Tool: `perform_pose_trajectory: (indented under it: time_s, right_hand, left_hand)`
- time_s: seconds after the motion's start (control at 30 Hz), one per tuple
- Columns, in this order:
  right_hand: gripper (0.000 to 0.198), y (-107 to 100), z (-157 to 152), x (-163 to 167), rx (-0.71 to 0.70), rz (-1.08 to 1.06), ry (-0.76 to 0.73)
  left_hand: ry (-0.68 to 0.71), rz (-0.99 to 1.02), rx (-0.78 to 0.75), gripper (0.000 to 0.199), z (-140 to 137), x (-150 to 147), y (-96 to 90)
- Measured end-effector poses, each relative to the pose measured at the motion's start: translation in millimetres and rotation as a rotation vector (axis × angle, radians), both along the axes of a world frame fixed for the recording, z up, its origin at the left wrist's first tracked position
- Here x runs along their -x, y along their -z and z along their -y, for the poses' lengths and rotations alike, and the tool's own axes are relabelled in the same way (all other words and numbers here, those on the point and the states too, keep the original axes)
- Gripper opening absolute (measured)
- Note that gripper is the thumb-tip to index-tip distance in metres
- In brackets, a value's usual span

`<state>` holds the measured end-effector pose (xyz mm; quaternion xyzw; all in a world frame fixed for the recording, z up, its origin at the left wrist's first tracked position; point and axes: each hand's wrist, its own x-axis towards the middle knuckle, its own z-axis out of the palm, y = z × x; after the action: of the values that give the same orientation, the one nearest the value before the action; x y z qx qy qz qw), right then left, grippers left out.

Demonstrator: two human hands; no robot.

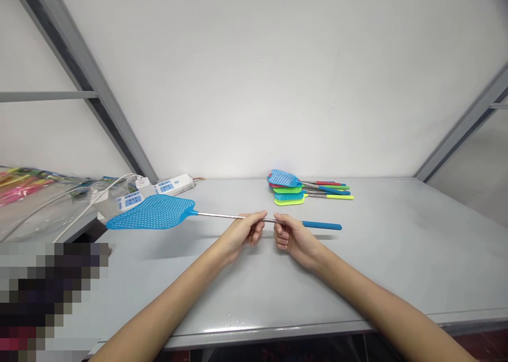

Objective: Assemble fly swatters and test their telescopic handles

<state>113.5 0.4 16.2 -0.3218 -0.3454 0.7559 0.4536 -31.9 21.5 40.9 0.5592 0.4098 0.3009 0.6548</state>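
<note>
A blue fly swatter (154,213) with a perforated head, a thin metal rod and a blue handle is held level above the table, head to the left. My left hand (246,231) is closed round the rod near its middle. Just right of it, my right hand (291,235) grips the rod close to the blue handle, which sticks out to the right. A small gap of bare rod shows between the two hands. Farther back lies a pile of fly swatters (289,188) in blue, green, red and yellow, their handles pointing right.
On the left stand a white power strip (173,185) with chargers and white cables (85,206). Plastic-wrapped colourful items (24,187) lie at the far left. A grey table (397,256) runs up to a white wall, with metal frame posts (103,105) at the sides.
</note>
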Motion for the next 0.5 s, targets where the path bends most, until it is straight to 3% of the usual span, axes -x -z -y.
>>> perform_pose_trajectory:
  time_s: [0.13,0.5]
  right_hand:
    - [0.033,2.7,-1.0,0.6,-0.032,-0.002,0.090]
    - [0.033,1.1,-1.0,-2.1,-0.009,-0.029,0.047]
  left_hand:
    - [-0.002,-0.015,-0.017,0.037,1.5,-0.3,-3.7]
    - [0.037,-0.055,-0.081,0.034,-0.1,0.6,-0.9]
